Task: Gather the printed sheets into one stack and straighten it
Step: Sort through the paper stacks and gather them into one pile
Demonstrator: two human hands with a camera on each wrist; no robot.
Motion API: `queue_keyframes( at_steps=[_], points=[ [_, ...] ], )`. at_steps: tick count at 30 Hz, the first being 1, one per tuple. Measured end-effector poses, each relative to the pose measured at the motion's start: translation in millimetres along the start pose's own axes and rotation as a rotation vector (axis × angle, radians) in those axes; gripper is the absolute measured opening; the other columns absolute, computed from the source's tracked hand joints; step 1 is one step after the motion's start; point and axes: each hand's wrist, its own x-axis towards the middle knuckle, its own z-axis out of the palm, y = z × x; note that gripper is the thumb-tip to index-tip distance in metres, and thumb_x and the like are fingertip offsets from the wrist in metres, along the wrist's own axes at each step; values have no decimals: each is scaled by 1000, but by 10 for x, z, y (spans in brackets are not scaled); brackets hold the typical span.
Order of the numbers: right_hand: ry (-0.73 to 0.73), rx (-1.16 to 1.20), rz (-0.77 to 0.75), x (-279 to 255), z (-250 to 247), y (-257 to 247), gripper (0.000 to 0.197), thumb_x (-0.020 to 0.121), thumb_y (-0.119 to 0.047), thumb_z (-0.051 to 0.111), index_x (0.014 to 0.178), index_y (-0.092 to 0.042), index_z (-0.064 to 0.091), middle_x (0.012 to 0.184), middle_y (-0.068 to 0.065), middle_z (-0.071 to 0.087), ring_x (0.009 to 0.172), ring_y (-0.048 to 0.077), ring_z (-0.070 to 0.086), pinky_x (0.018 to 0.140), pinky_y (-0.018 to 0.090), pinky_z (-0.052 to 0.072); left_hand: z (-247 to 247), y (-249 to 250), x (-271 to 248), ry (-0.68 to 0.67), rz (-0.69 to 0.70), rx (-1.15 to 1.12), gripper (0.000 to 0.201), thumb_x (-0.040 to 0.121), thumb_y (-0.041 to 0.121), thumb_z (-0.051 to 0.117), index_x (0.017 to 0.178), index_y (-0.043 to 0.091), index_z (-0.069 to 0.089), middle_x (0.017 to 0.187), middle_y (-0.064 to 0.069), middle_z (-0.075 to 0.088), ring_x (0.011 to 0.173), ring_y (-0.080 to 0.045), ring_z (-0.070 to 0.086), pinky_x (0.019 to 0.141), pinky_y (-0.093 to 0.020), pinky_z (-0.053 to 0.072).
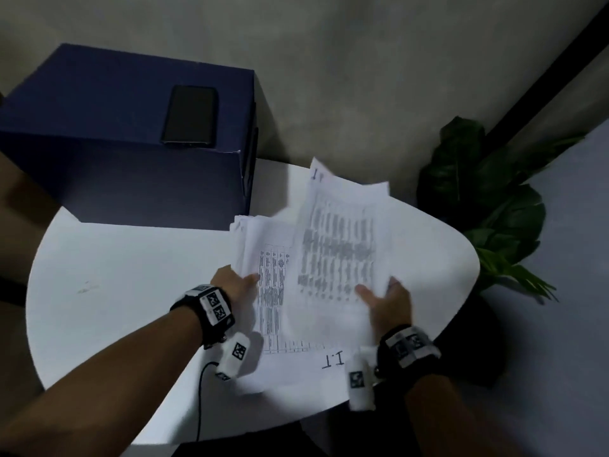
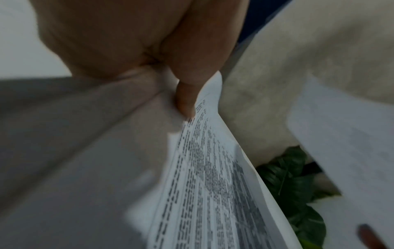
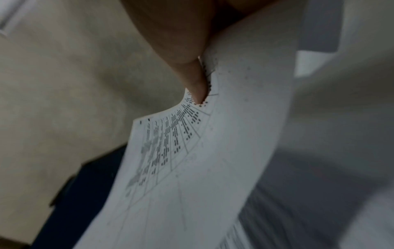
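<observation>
At centre frame over the smooth white round table (image 1: 115, 275), the thin, limp printed sheets (image 1: 336, 255) sag lifted and fanned, likely for merging; the left hand (image 1: 232, 282) pinches the thicker bundle's edge, the right hand (image 1: 389, 305) pinches a curling top sheet

Probably an office: printed sheets (image 1: 333, 258) (potted plant (image 1: 487, 206) beside).
</observation>
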Motion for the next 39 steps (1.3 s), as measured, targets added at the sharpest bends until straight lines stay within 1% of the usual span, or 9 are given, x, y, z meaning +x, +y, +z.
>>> queue_keyframes(
  at_steps=[7, 11, 14, 17, 21, 26, 32, 36, 39],
  points=[
    [-250, -110, 195, -330, 492, 364, 38, 77, -21, 78, 105, -17, 52, 91, -9, 56, 92, 17, 57, 81, 21, 42, 8, 29, -23, 228, 71, 4, 42, 87, 37, 70, 67, 11, 43, 64, -6, 50, 65, -27, 50, 54, -31, 33],
    [-302, -200, 110, -271, 478, 384, 60, 76, -16, 79, 128, -16, 50, 106, -7, 60, 99, 17, 60, 86, 22, 46, 69, 79, -15, 149, 32, -86, 50, 101, 46, 35, 105, 2, 59, 111, -18, 65, 104, -36, 60, 83, -35, 41],
    [-406, -305, 70, -225, 513, 386, 77, 76, -29, 79, 141, -19, 40, 123, -3, 63, 107, 19, 63, 92, 27, 51, 152, 164, -45, 61, -16, -176, 66, 104, 45, 32, 148, -3, 27, 134, -19, 52, 123, -35, 51, 92, -33, 35],
    [-327, -420, -33, 62, 498, 274, 79, 82, -46, 68, 145, -11, 36, 141, 1, 52, 125, 22, 54, 104, 29, 43, 116, 220, -55, 3, -30, -178, 71, 104, 38, 39, 152, -5, 12, 111, -10, 56, 107, -27, 50, 88, -31, 35],
    [-271, -449, -56, 641, 613, -1, 77, 94, -44, 51, 152, -6, 18, 159, 9, 23, 145, 28, 23, 120, 39, 21, 114, 261, 62, 25, -35, -164, 65, 103, 37, 42, 149, -5, 24, 142, -21, 50, 129, -36, 49, 102, -37, 37],
    [-366, -497, -125, 955, 904, -148, 76, 95, -34, 53, 154, -9, 12, 160, 7, 23, 146, 25, 26, 120, 37, 22, 82, 362, 151, 55, 13, -155, 49, 102, 36, 40, 135, 0, 40, 126, -15, 56, 121, -35, 54, 87, -33, 36],
    [-415, -616, -105, 634, 804, 121, 104, 79, -37, 75, 154, -18, 6, 155, 7, 19, 141, 30, 25, 118, 42, 26, 102, 254, 191, 69, -72, -116, 66, 91, 39, 57, 141, 0, 39, 125, -19, 64, 114, -38, 61, 96, -39, 49],
    [-514, -758, -110, 443, 647, 204, 124, 64, -50, 82, 154, -22, 2, 146, 5, 13, 136, 29, 22, 116, 40, 29, 135, 218, 181, 27, -86, -362, 102, 76, 83, 40, 139, 5, 48, 136, -17, 59, 122, -36, 56, 105, -41, 42],
    [-553, -873, -137, 316, 583, 249, 138, 51, -54, 88, 151, -28, -4, 145, 4, 9, 135, 30, 18, 110, 47, 35, 193, 240, 181, 21, -51, -384, 101, 82, 81, 41, 149, 5, 36, 149, -14, 48, 134, -34, 47, 112, -42, 36]
  ],
)
